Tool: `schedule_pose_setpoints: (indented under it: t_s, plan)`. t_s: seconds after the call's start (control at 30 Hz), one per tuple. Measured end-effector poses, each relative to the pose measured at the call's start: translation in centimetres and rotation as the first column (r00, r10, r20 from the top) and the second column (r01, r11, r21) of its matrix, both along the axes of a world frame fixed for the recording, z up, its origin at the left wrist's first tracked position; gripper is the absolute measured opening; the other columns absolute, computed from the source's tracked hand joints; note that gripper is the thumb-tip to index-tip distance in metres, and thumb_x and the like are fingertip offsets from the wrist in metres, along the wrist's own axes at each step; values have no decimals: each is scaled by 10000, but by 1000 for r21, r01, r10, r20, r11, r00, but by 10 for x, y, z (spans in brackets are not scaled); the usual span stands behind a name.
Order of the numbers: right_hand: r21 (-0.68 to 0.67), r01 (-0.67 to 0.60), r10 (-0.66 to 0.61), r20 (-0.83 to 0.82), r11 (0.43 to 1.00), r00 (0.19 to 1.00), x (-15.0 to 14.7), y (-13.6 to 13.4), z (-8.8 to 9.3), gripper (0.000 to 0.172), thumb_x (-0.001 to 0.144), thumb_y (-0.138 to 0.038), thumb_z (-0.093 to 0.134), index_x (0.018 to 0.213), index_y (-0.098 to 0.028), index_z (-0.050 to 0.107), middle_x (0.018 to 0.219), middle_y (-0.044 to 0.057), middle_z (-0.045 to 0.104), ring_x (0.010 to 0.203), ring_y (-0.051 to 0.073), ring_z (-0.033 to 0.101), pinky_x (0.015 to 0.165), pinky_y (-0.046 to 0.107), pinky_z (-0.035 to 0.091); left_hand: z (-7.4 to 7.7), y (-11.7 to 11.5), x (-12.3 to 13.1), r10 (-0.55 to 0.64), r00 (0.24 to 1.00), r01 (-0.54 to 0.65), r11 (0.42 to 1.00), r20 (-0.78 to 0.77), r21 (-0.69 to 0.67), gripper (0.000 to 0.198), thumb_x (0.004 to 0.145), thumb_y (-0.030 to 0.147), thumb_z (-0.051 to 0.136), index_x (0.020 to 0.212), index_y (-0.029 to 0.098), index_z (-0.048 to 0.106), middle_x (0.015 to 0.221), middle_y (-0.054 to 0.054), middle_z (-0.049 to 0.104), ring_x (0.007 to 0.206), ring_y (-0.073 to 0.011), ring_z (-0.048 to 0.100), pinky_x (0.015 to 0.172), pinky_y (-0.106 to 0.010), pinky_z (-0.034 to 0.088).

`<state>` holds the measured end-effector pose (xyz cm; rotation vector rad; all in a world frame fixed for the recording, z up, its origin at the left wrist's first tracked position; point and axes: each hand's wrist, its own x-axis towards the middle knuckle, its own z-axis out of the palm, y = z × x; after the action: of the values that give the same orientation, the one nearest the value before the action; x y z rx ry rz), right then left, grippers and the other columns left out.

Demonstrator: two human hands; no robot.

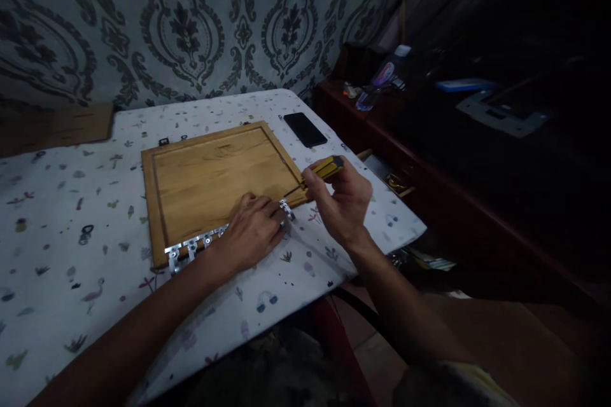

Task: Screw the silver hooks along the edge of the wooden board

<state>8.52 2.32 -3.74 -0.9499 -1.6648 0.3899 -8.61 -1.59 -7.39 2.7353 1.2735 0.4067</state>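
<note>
at your far left a brown cardboard piece (57,127) lay on the patterned tablecloth (107,216); next, the wooden panel (214,172) lay flat before you, with metal fittings (191,245) in a row along its near edge; your left hand (255,229) rested over that edge, covering part of the row, though whether it pinched anything i could not tell; a dark phone (305,130) lay beyond the panel's right side; your right hand (342,197) gripped a yellow-and-black screwdriver (329,168), its tip just beside the rightmost fitting; a bottle (382,79) stood farther right.
</note>
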Motion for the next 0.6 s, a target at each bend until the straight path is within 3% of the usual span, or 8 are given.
schedule_pose_setpoints:
  t_s: [0.6]
  plan:
    - [-113,9,-7,16,994,1000,9,5,-15,266,915,-420,635,768,-218,542,655,-34,532,558,112,500,539,266,429,-1,-1,1,17,1000,-17,1000,-9,-7,229,969,273,561,1122,131,653,1169,-102,696,1116,-271,585,998,-468,373]
